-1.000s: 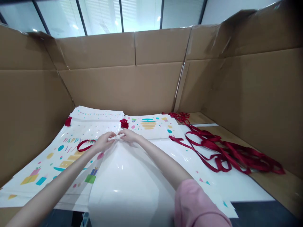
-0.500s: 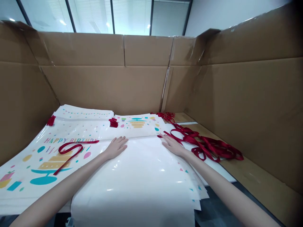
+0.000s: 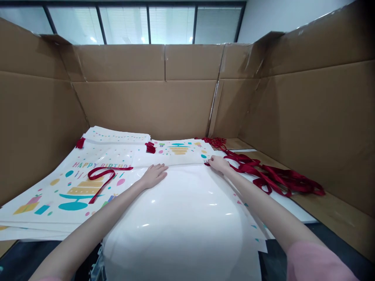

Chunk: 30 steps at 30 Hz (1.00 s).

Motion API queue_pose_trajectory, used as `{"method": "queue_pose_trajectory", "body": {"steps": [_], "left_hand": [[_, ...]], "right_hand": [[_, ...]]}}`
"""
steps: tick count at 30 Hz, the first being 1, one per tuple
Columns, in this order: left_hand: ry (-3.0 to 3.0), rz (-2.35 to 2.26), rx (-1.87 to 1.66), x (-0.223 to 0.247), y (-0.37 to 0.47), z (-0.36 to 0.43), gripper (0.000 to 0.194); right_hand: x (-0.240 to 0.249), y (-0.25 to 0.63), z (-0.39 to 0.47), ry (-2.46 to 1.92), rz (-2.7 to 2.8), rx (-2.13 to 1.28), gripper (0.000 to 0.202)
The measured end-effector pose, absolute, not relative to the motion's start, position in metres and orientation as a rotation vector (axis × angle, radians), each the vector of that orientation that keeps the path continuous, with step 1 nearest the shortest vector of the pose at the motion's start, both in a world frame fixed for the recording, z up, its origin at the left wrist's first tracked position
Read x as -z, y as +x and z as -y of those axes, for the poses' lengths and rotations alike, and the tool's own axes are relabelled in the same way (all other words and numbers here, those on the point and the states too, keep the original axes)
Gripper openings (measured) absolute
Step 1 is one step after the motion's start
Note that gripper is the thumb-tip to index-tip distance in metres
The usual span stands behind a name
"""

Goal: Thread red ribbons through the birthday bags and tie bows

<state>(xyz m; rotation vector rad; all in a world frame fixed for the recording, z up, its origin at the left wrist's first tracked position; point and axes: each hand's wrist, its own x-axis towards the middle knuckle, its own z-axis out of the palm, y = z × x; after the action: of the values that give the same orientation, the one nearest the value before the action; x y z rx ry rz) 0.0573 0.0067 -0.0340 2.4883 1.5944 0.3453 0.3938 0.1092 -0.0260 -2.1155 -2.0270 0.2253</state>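
A blank white glossy sheet [image 3: 181,218] covers the middle, its near part curving down over the front edge. My left hand [image 3: 154,175] lies on the sheet's upper left with its fingers apart. At the upper right corner my right hand [image 3: 218,164] has its fingers drawn together beside a small red ribbon end [image 3: 207,164]; what is between the fingertips is hidden. Behind the fold, a printed strip [image 3: 179,149] shows a cake picture. To the left lies a stack of printed birthday sheets [image 3: 111,156] with a loose red ribbon [image 3: 102,171] on top.
Tangled red ribbons [image 3: 272,177] lie on a white sheet at the right, with more red cord [image 3: 216,142] behind. Red tabs [image 3: 150,147] stick to the stack's corners. Tall cardboard walls [image 3: 140,105] stand around the back and sides. A blue plastic object [image 3: 99,269] shows below left.
The right hand's fingers have gone from spread flat to pinched together at the sheet's corner. My left hand remains flat on the sheet. The camera view has shifted slightly.
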Motion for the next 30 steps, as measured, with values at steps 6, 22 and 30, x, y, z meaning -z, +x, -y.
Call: {"method": "queue_pose_trajectory", "body": {"steps": [6,22,30], "left_hand": [[2.508,-1.595,-0.348,0.033,0.058,-0.006,0.053],[2.483,-1.726,-0.352,0.034,0.058,-0.006,0.054],[2.448,-1.847,-0.387,0.033,0.059,-0.003,0.054]], "right_hand": [[0.030,0.387,-0.134,-2.027,2.030,-0.411,0.021],[0.027,0.406,-0.127,-1.614,1.708,-0.865,0.021],[0.001,0.427,-0.129,-1.584,1.636,-0.838,0.020]]}}
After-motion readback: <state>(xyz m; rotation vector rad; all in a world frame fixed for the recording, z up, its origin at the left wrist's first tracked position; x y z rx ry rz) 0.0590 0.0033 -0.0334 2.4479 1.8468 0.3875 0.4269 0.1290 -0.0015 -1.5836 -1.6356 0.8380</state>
